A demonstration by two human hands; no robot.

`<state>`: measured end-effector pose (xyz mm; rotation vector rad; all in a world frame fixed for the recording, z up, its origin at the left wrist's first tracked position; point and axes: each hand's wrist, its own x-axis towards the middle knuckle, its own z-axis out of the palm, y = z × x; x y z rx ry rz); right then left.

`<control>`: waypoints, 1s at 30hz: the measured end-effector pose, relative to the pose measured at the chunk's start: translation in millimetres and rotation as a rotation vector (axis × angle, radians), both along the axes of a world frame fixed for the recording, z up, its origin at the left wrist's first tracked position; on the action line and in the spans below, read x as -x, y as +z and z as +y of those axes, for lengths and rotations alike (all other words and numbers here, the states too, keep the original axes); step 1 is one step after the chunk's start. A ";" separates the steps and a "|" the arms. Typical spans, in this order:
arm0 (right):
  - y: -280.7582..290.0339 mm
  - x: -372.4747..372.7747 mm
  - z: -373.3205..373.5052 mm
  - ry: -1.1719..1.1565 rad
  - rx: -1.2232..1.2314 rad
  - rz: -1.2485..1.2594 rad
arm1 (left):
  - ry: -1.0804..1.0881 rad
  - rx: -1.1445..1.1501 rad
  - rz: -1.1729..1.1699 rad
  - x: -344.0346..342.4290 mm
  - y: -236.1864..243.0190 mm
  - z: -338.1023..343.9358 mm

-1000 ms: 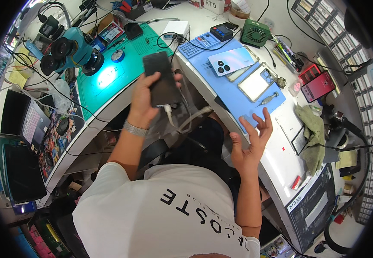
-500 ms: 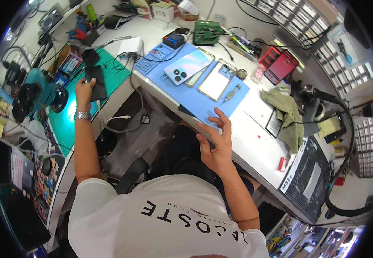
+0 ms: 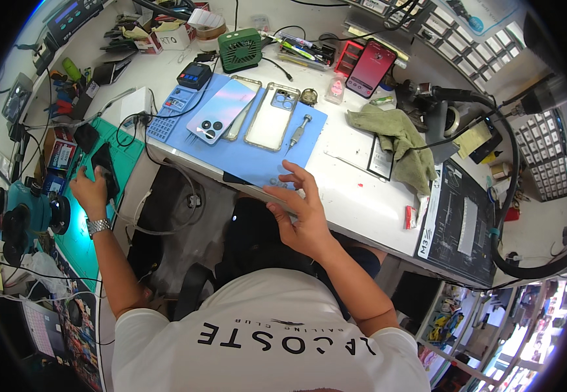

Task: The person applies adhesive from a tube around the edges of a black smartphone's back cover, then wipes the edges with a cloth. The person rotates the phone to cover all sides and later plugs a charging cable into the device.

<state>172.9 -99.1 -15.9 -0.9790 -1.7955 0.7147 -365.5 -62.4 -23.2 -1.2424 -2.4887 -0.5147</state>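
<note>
At the left, my left hand (image 3: 91,193), with a metal-band watch on its wrist, holds the edge of a dark phone (image 3: 102,157) over the green mat (image 3: 121,144). Its thumb lies on the phone, and the other fingers are partly hidden. My right hand (image 3: 304,219) is open and holds nothing, its fingers loosely bent near the front edge of the bench. Just beyond it is a blue mat (image 3: 257,163), bearing a pale iridescent phone (image 3: 221,111), a clear phone case (image 3: 267,127) and a small screwdriver (image 3: 301,132). Another clear case lies partly under the iridescent phone.
A green fan (image 3: 239,51) stands behind the blue mat. To the right are an upright red-screened phone (image 3: 371,68), an olive cloth (image 3: 394,134) and a black panel (image 3: 463,222). Beside the green mat stands a teal lamp-like device (image 3: 25,209). Cables loop between the two benches.
The whole view has swung, so the benches sit further left in it. My left hand still has the dark phone, now showing narrower. My right hand stays open, fingers slightly more bent.
</note>
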 end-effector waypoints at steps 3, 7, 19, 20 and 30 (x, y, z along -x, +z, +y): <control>4.3 -7.1 2.6 -0.038 -0.009 -0.045 | -0.237 -0.303 -0.161 -76.4 26.0 8.6; 17.0 -15.3 8.4 -0.116 -0.030 -0.109 | -0.702 -0.300 -0.475 -183.5 65.9 38.8; 14.7 -98.4 69.1 -0.606 0.138 -0.729 | -0.974 0.258 -0.225 -287.5 48.4 144.4; 9.8 -100.5 72.3 -0.609 0.134 -0.732 | -0.952 0.295 -0.235 -288.4 50.3 146.6; 23.7 -87.0 74.8 -0.583 0.066 -0.594 | -0.931 0.241 -0.191 -291.4 52.4 168.0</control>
